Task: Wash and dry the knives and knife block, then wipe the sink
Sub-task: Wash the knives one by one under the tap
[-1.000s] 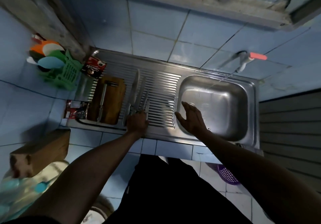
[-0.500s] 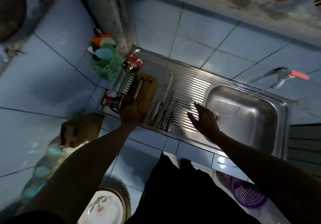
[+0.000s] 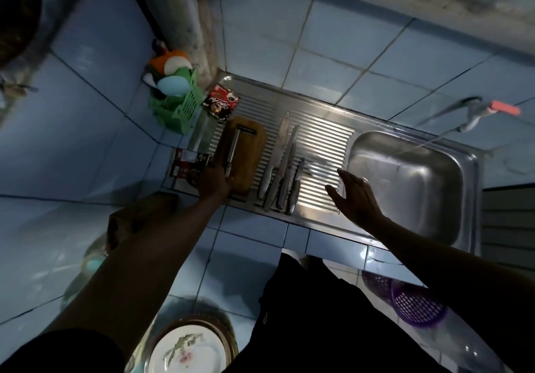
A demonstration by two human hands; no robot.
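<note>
1. Left hand (image 3: 212,180), mid-frame, gripping the near end of a steel-handled tool (image 3: 234,152) lying on the rounded wooden knife block (image 3: 246,155).
2. Four slim steel knives (image 3: 282,167) side by side on the ribbed drainboard (image 3: 321,141), just right of the block.
3. Right hand (image 3: 354,196) spread, fingers straight, over the drainboard's edge beside the smooth steel sink (image 3: 405,181).

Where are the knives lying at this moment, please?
In the head view the knives lie side by side on the ribbed drainboard, between the wooden board on their left and the sink basin on their right.
</note>
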